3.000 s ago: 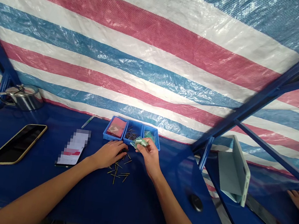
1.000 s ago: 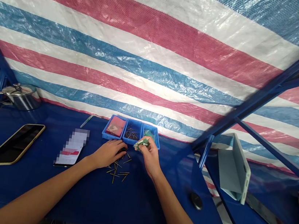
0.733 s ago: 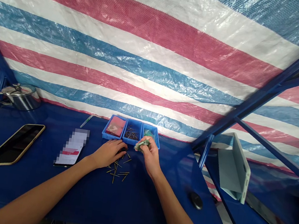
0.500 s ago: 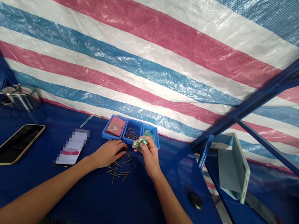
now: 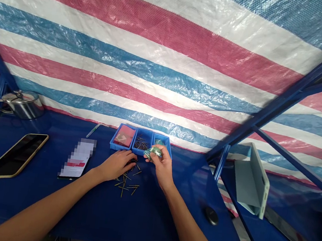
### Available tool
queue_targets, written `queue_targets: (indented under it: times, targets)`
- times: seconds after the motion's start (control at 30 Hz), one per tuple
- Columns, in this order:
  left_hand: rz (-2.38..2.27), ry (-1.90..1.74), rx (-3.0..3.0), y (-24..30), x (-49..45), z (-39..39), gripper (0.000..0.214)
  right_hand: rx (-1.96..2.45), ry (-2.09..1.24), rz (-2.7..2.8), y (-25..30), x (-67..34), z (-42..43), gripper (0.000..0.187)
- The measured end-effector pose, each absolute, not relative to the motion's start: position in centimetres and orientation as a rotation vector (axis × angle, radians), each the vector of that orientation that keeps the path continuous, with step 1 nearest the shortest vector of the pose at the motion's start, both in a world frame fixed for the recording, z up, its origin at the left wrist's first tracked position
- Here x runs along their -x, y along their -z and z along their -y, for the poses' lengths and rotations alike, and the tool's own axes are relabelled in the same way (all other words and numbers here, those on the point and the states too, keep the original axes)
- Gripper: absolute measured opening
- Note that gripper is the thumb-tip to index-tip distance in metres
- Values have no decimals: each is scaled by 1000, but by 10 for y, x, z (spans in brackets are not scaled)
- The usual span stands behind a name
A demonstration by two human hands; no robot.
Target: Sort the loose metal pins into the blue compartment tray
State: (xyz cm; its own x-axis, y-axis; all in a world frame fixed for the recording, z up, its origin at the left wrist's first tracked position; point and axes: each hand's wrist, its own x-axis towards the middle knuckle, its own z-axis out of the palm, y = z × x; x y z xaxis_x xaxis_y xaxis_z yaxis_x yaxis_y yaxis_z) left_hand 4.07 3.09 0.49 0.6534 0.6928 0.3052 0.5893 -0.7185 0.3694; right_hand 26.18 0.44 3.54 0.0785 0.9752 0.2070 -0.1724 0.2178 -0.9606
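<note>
My right hand [image 5: 163, 167] pinches a small crinkled green plastic packet [image 5: 153, 152] between thumb and fingers, just over the front of the right compartment of a blue three-part tray [image 5: 127, 149]. What is inside the packet is too small to make out. On the table, my left hand [image 5: 117, 165] rests palm down with its thumb apart from the fingers. Its fingertips lie beside several thin, dark metal pieces [image 5: 123, 188] like drill bits, scattered loose. More such pieces [image 5: 140, 144] fill part of the tray's middle compartment. A reddish packet [image 5: 125, 135] lies in the left one.
Two phones, a dark one [image 5: 16, 156] and a lit one [image 5: 76, 160], lie to the left. Behind them are a pen-like stick [image 5: 92, 130] and a lidded metal pot [image 5: 22, 105]. A black oval object [image 5: 210, 215] and a propped tablet case [image 5: 249, 183] are at right.
My right hand has shifted slightly to the right, and the green packet has turned a little in its fingers. My left hand has stayed in place.
</note>
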Motion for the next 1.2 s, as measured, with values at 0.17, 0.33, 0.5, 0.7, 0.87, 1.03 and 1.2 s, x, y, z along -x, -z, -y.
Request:
queue_targets:
  times: [0.17,0.33,0.5,0.7,0.87,1.03,1.2]
  targets:
    - [-1035,-631,-2625,-6,-40,-31,29,956,-1034,1088,-31,-264,-8,30]
    - [-1034,-639,-2626,-5,-40,-31,28,969,-1056,1160,-29,-265,-8,30]
    - [-1033,-632,-2628,-5,-41,-31,26,975,-1106,1137,-29,-263,-8,30]
    - [-1034,-635,-2628,-5,-41,-31,27,984,-1035,1225,-32,-264,-5,27]
    - [-1030,-633,-2630,-7,-41,-31,28,1044,-941,1182,-32,-269,-6,35]
    - [-1033,-648,-2622,-7,-41,-30,27,945,-1176,989,-30,-268,-9,31]
    - [-1018,-664,-2612,-6,-40,-32,30,912,-1194,988,-33,-265,-7,24]
